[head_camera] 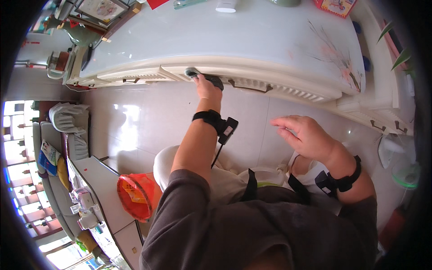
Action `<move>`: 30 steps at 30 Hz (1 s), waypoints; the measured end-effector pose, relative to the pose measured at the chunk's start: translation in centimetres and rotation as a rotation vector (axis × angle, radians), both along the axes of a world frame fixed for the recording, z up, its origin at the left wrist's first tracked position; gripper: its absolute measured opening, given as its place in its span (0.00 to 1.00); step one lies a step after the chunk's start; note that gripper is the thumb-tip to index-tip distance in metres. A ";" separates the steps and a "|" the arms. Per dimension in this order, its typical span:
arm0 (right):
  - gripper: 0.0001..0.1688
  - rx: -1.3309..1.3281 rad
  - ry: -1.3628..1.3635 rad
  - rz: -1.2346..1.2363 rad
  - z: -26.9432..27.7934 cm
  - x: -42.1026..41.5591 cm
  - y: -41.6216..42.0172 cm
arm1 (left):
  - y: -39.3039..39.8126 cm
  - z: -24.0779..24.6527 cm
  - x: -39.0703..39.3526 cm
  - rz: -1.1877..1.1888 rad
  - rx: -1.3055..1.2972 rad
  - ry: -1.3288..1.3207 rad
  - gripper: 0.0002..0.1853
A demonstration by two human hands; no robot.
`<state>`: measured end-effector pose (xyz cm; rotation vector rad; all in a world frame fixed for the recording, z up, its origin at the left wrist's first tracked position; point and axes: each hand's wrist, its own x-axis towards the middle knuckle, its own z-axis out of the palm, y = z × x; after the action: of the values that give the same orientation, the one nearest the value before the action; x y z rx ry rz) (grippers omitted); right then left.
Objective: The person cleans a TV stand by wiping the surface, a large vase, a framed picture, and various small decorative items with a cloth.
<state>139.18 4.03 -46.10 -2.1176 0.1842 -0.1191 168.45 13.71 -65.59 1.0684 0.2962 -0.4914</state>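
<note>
My left hand [206,88] holds a dark grey cloth [213,81] against the front of a cream cabinet [175,70], just left of a dark metal drawer handle [250,88]. A lighter, bunched end of the cloth sticks out past my thumb. My right hand [300,135] is held in the air over the tiled floor, below and to the right of that handle, with its fingers together, the thumb a little apart and nothing in it. Black straps with small boxes sit on both my wrists. The cabinet's pale glossy top [219,40] bears a painted flower branch at the right.
A waste bin with a red bag [135,197] stands at the lower left beside a low table [98,175]. Framed pictures [101,10] and a green vase [79,35] are at the cabinet's far left. A red box [337,6] lies at the back right. A fan [406,175] stands at the right.
</note>
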 end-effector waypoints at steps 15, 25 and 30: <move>0.12 -0.022 0.054 0.024 -0.6 2.6 0.7 | 0.5 0.4 -0.4 0.002 -0.004 -0.027 0.18; 0.13 -0.047 0.042 0.122 -1.5 5.4 3.0 | 6.2 16.7 1.5 0.303 -0.218 -0.613 0.13; 0.13 -0.171 0.065 0.217 -2.1 5.9 4.4 | 5.4 15.9 2.3 -0.176 0.840 -1.600 0.18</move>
<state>145.13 8.45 -48.20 -2.2986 -0.0193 0.0650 170.71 19.13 -49.66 1.9704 -1.1106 0.4921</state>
